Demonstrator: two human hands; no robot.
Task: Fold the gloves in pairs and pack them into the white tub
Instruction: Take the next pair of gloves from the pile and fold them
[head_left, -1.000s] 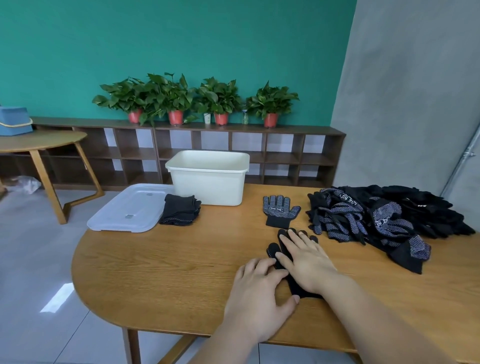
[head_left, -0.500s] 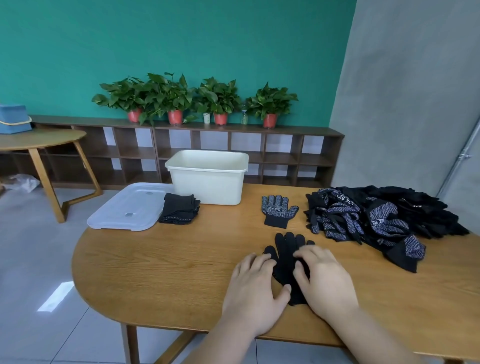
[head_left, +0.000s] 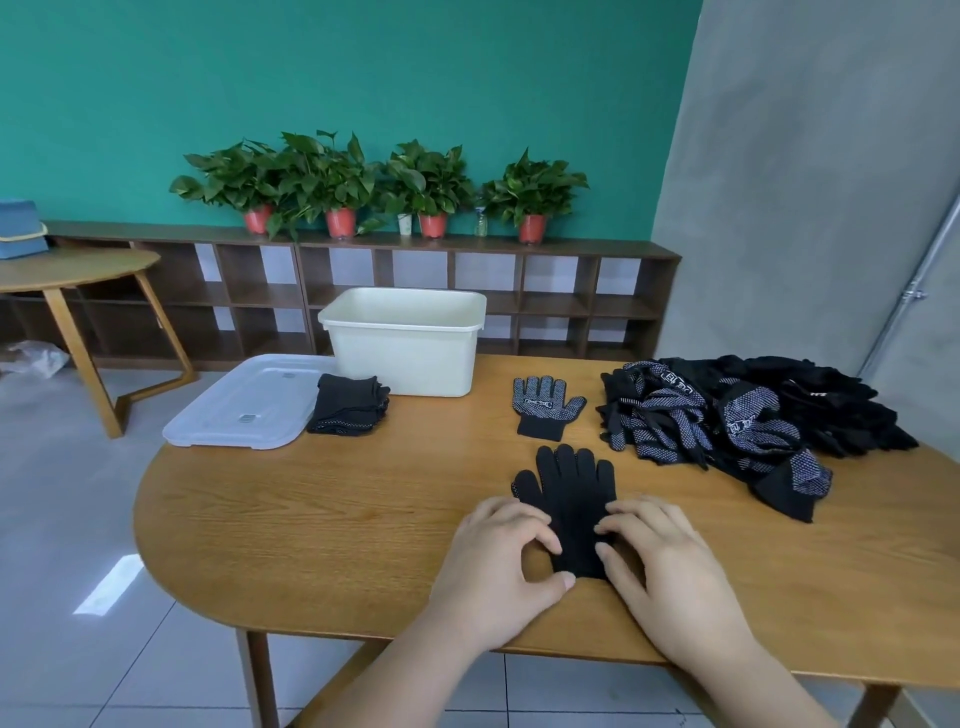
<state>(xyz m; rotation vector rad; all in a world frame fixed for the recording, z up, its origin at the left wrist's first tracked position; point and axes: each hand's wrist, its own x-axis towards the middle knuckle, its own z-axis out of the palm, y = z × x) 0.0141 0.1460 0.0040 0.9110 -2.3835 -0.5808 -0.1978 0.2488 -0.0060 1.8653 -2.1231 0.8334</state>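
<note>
Both hands have drawn back toward the near edge since a second ago, when the right hand (head_left: 670, 566) lay flat over the black glove (head_left: 571, 493). The glove's palm is now uncovered. The left hand (head_left: 493, 566) pinches the cuff with curled fingers (head_left: 524, 519), and the right curls onto the opposite side. The glove lies near the surface's (head_left: 337, 519) near edge. The white tub (head_left: 410, 358) stands at the far edge, with bare wood between. A dotted glove (head_left: 543, 408) lies beyond the black one, and the glove pile (head_left: 753, 415) fills the far right.
</note>
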